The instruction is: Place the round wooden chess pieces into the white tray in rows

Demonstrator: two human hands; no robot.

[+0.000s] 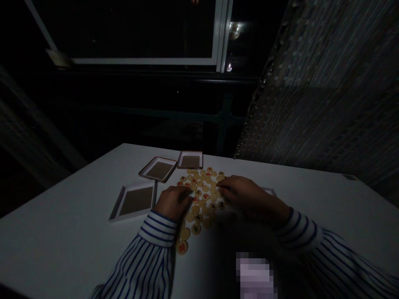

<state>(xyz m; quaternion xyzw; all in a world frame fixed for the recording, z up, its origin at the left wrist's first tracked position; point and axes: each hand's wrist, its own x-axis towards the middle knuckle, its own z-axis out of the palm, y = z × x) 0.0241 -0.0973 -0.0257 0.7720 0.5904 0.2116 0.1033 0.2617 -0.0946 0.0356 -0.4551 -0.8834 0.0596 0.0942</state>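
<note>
Several round pale wooden game discs (202, 189) with red and black characters lie scattered on a white table (68, 232). My left hand (173, 201) rests palm down on the left part of the pile, fingers curled over some discs. My right hand (246, 194) lies on the right part of the pile, fingers bent and touching discs. Both wrists wear blue-striped white sleeves. The light is dim, and I cannot make out whether either hand grips a disc.
Three shallow square trays stand left and behind the pile: a white-rimmed one (134, 202), a dark-rimmed one (158, 169) and another (190, 160). A white edge (270, 191) shows behind my right hand. A patterned curtain (327, 91) hangs at the right; a dark window is beyond.
</note>
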